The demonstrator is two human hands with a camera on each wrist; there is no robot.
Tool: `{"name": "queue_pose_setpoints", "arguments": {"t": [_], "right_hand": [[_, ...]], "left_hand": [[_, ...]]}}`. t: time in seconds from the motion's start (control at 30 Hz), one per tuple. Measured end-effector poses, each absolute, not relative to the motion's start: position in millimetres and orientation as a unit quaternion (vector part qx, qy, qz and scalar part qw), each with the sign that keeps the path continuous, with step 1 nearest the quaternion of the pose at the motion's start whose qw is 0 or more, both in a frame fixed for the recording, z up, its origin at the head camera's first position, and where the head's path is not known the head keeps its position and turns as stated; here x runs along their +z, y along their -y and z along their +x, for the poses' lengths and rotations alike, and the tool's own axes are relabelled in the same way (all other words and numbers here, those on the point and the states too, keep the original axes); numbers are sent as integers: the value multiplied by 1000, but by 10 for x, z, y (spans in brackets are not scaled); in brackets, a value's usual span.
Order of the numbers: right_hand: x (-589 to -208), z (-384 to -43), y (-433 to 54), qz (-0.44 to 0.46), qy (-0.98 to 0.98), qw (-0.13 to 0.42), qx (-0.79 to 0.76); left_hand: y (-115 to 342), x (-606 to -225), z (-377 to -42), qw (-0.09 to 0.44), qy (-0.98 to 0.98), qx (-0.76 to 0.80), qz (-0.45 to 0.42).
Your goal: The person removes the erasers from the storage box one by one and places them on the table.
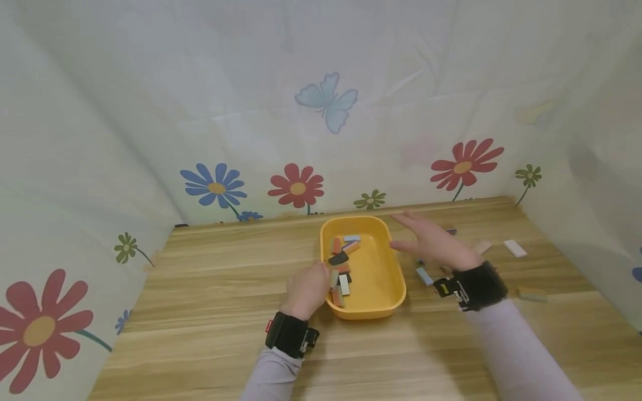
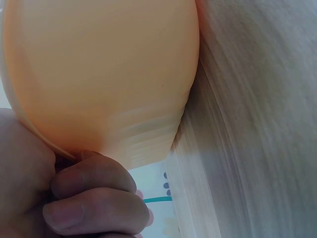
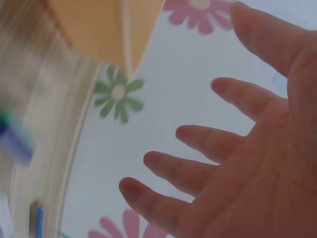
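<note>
Steadying the tub [image 1: 378, 278] looks like the left hand's [image 1: 307, 287] share of the work: in its wrist view, the fingers curl in and pinch the rim. The right hand [image 1: 436, 242] holds nothing, its fingers spread wide, just beside the opposite rim; whether its thumb touches there I cannot tell. So the hands are apart, with the tub between them on the table [image 1: 220, 312].

Inside, the blocks crowd towards the left hand, a white block [image 1: 344, 284] and a black block [image 1: 339, 258] close to its fingers. More lie outside on the right hand's side, a blue block [image 1: 424, 276] just nearer the body than its palm and a second white block [image 1: 515, 248] beyond its wrist.

To do this well, I would judge, the left hand needs a light, even pinch (a hard press on one side could tip the tub) and its fingertips clear of the blocks. The right hand, if it handles such small pieces, would do best to bring thumb and fingertips close, take a block by its long sides, and pass well above the rim.
</note>
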State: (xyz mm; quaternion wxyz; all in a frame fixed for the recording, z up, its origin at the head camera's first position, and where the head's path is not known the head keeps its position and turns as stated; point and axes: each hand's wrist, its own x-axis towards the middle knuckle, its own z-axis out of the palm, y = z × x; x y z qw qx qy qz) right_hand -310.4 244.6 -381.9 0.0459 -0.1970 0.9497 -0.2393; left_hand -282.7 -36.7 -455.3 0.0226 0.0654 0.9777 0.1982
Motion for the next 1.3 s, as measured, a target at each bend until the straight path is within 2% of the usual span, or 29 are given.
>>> {"name": "queue_pose_setpoints", "arguments": {"t": [0.2,0.43,0.57,0.7,0.87,1.1,1.3], "right_hand": [[-3930,-2899,-2004,-244,-945,52,-211],[-4017,-2839,-1568,-324,-924,108,-171],[-4056,-2849,-1361,-349,-918,118,-143],[-4176,-2835,-1199,-371,-917,89,-116],[-4327,-2808,-1129,-402,-909,19,-112],[-4425,-2831,-1144,-390,-915,-10,-107],[-4541,-2869,-1170,-372,-921,-71,-91]], "left_hand": [[373,-4572,-2832,21,-977,199,71],[376,-4557,-2855,19,-978,195,70],[380,-4551,-2854,17,-980,186,72],[379,-4557,-2841,3,-981,171,87],[372,-4558,-2829,7,-983,160,90],[358,-4571,-2829,-4,-984,155,87],[330,-4557,-2834,7,-985,150,84]]}}
